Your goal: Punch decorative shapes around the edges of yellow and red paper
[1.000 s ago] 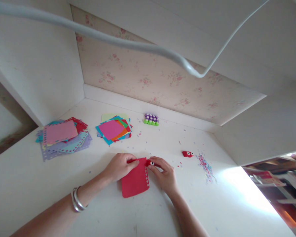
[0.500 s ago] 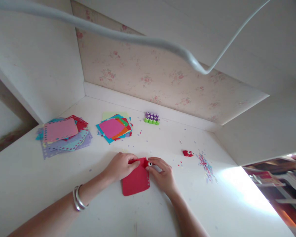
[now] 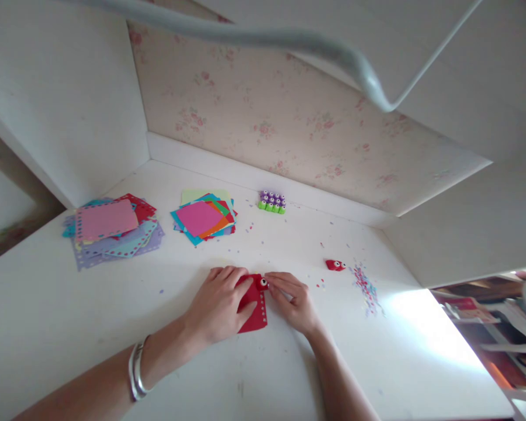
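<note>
A red sheet of paper (image 3: 255, 318) lies on the white table, with a row of punched holes down its right edge. My left hand (image 3: 221, 304) rests flat over the sheet's left part, fingers spread, covering much of it. At the sheet's upper right corner sits a small red hole punch (image 3: 262, 283) with a googly eye. The fingers of my right hand (image 3: 293, 299) pinch this punch from the right side. Whether the paper is inside its slot cannot be made out.
Hole-edged papers (image 3: 107, 221) are piled at the far left, beside a second stack of coloured sheets (image 3: 199, 217). Purple and green eyed punches (image 3: 272, 202) stand near the wall. Another red punch pair (image 3: 335, 265) lies right, by scattered confetti (image 3: 364, 286). A pale cable (image 3: 289, 38) crosses above.
My left hand has gone from gripping the sheet's top edge to lying spread across it. My right hand stays at the punch by the upper right corner. The view has shifted slightly.
</note>
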A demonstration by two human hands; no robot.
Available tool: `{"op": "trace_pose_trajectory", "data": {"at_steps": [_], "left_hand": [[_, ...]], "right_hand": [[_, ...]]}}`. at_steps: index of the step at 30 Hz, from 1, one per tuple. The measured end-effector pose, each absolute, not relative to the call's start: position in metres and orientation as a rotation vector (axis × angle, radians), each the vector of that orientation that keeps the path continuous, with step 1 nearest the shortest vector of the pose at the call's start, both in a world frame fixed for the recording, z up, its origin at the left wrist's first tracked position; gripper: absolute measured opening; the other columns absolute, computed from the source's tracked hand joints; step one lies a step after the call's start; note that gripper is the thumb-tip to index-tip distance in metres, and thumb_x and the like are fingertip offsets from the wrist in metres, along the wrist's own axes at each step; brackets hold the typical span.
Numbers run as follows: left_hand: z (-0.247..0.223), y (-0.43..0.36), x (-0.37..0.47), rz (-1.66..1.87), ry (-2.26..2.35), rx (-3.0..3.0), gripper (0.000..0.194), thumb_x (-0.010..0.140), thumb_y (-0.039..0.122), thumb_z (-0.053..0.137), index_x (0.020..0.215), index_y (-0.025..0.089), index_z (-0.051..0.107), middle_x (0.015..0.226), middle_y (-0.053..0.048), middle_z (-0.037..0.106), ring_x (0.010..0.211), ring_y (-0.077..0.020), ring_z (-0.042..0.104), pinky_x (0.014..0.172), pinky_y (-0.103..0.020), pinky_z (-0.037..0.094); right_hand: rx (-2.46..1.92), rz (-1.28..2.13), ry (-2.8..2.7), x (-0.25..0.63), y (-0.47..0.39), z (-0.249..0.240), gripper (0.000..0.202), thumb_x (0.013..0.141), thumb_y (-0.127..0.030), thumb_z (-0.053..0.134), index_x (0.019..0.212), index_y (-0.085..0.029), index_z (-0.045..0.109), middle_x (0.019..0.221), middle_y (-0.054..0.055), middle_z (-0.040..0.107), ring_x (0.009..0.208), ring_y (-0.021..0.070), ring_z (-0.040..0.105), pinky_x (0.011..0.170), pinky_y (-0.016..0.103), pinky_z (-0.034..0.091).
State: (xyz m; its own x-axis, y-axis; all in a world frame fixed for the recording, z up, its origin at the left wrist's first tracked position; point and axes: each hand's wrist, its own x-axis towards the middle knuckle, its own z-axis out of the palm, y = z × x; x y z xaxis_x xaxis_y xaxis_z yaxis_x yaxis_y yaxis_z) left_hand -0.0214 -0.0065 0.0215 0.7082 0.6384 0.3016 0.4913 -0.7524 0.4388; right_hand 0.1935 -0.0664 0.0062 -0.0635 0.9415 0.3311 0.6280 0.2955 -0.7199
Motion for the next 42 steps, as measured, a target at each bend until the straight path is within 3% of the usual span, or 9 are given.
{"op": "trace_pose_trajectory", "data": {"at_steps": [4, 11, 22, 27, 33, 39, 42], "left_hand": [[0.015, -0.012, -0.017, 0.578, 0.885, 2.589, 0.033, 0.084, 0.035, 0.062, 0.114, 0.02, 0.062, 0.115, -0.008, 0.062, 0.109, -0.0291, 0.052, 0.098, -0.048, 0.037], [0.016, -0.01, -0.017, 0.574, 0.888, 2.593, 0.03, 0.085, 0.034, 0.061, 0.112, 0.021, 0.063, 0.113, -0.008, 0.063, 0.107, -0.0282, 0.053, 0.096, -0.046, 0.037], [0.013, -0.009, -0.017, 0.588, 0.885, 2.577, 0.03, 0.085, 0.033, 0.061, 0.112, 0.021, 0.062, 0.113, -0.008, 0.063, 0.108, -0.0284, 0.052, 0.098, -0.047, 0.037], [0.015, -0.007, -0.018, 0.612, 0.899, 2.556, 0.031, 0.088, 0.033, 0.058, 0.116, 0.021, 0.061, 0.118, -0.008, 0.063, 0.109, -0.0277, 0.055, 0.099, -0.048, 0.038], [0.016, -0.002, -0.002, 0.806, 0.72, 2.601, 0.042, 0.097, 0.036, 0.048, 0.134, 0.015, 0.051, 0.141, -0.01, 0.053, 0.131, -0.0228, 0.046, 0.112, -0.041, 0.036], [-0.001, 0.004, 0.012, 0.818, 0.591, 2.646, 0.033, 0.098, 0.012, 0.04, 0.125, 0.013, 0.058, 0.134, -0.011, 0.059, 0.129, -0.0181, 0.05, 0.111, -0.038, 0.041], [-0.007, 0.008, 0.011, 0.829, 0.57, 2.682, 0.034, 0.096, 0.009, 0.04, 0.124, 0.012, 0.059, 0.132, -0.01, 0.06, 0.128, -0.0177, 0.051, 0.111, -0.038, 0.041]], "right_hand": [[-1.383, 0.454, -1.902, 0.197, -0.068, 0.005, 0.034, 0.092, -0.016, 0.05, 0.118, -0.028, 0.068, 0.118, 0.006, 0.068, 0.109, 0.0231, 0.063, 0.093, 0.041, 0.054], [-1.365, 0.329, -2.049, 0.197, -0.067, 0.012, 0.042, 0.09, -0.011, 0.044, 0.122, -0.029, 0.066, 0.119, 0.006, 0.068, 0.107, 0.0219, 0.064, 0.091, 0.041, 0.055], [-1.374, 0.239, -2.129, 0.195, -0.062, 0.012, 0.044, 0.087, -0.006, 0.044, 0.117, -0.028, 0.068, 0.118, 0.004, 0.069, 0.108, 0.0224, 0.064, 0.091, 0.042, 0.055], [-1.351, 0.187, -2.282, 0.194, -0.055, 0.022, 0.052, 0.079, 0.002, 0.04, 0.111, -0.026, 0.07, 0.12, 0.002, 0.068, 0.111, 0.0223, 0.062, 0.093, 0.042, 0.053], [-1.31, 0.116, -2.43, 0.196, -0.049, 0.031, 0.047, 0.075, 0.003, 0.04, 0.101, -0.02, 0.072, 0.101, 0.007, 0.074, 0.099, 0.0231, 0.067, 0.088, 0.039, 0.054], [-1.343, -0.009, -2.477, 0.198, -0.046, 0.023, 0.039, 0.072, 0.006, 0.04, 0.082, -0.017, 0.07, 0.08, 0.007, 0.073, 0.081, 0.0209, 0.067, 0.078, 0.033, 0.052], [-1.37, -0.013, -2.484, 0.199, -0.046, 0.02, 0.037, 0.069, 0.006, 0.041, 0.077, -0.017, 0.068, 0.077, 0.005, 0.072, 0.076, 0.0189, 0.066, 0.074, 0.03, 0.051]]}}
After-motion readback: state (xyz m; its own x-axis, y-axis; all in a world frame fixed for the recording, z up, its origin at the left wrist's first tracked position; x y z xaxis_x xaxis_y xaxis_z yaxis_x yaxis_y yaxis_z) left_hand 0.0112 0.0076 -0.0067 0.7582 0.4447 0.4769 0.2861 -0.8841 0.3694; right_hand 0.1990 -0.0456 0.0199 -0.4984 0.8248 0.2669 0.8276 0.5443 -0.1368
